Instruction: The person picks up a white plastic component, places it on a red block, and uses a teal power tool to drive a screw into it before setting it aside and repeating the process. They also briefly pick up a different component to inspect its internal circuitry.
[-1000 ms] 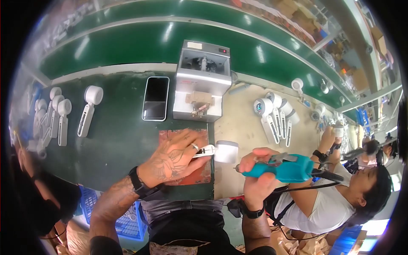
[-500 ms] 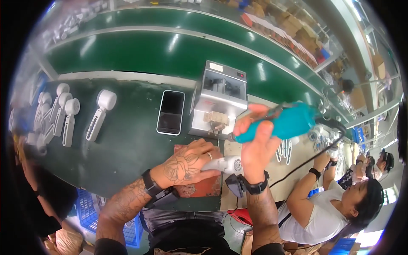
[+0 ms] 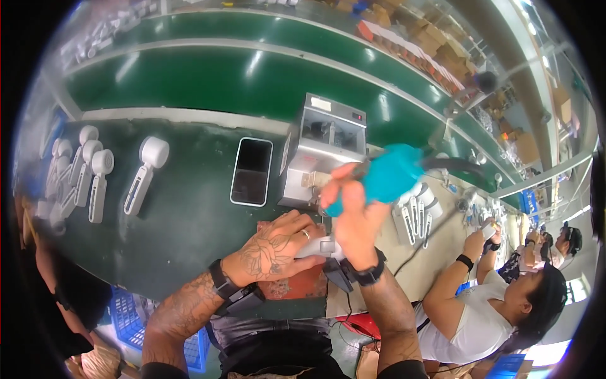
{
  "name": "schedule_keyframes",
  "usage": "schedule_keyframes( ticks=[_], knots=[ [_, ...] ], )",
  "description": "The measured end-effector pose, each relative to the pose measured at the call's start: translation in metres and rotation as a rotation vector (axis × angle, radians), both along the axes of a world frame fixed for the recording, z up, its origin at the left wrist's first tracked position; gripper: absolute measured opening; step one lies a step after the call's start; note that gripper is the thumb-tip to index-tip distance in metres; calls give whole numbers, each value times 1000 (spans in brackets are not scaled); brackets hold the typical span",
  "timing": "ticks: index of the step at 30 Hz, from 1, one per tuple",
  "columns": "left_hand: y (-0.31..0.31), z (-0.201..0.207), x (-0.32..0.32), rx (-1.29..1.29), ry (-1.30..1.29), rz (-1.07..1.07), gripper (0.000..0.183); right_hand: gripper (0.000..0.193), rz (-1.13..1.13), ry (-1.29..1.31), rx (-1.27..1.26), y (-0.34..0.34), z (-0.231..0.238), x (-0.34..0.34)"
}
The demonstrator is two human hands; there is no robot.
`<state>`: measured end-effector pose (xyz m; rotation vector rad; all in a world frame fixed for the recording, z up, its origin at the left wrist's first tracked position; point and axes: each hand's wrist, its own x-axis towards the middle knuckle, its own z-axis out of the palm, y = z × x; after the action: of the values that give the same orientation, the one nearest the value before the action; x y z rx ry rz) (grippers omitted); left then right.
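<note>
At the far left, a cluster of fans [image 3: 82, 172] lies on the green bench [image 3: 189, 252], with a lone fan [image 3: 144, 175] just beside it, then a phone [image 3: 251, 172]. The person's left hand [image 3: 270, 251] rests over the red mat [image 3: 293, 286], thumb and fingers pinching the handle of the held fan [image 3: 327, 246]. That fan lies over the mat's right side, its head hidden behind the right wrist. Behind stands a silver feeder [image 3: 323, 155]. The right hand [image 3: 356, 218] has its fingers curled around a blurred teal driver [image 3: 392, 174], nose toward the feeder's front; whether they touch cannot be told. Further right, more fans [image 3: 413, 218] lie on the pale bench top [image 3: 404, 268].

The step in hand looks like loading a screw onto the driver, though no screw can be made out. The next move calls for a steady left pinch and a straight driver tip, with the right wrist clear of the held fan.
</note>
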<state>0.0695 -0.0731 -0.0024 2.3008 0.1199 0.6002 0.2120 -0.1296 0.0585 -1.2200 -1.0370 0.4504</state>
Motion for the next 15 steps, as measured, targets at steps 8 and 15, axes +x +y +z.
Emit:
schedule_keyframes(
  ticks=[8, 15],
  knots=[
    [1, 3, 6, -25, -21, 0, 41, 63, -65, 102, 18, -47, 3, 4],
    [-4, 4, 4, -35, 20, -2, 40, 58, -38, 134, 22, -54, -10, 5]
  ],
)
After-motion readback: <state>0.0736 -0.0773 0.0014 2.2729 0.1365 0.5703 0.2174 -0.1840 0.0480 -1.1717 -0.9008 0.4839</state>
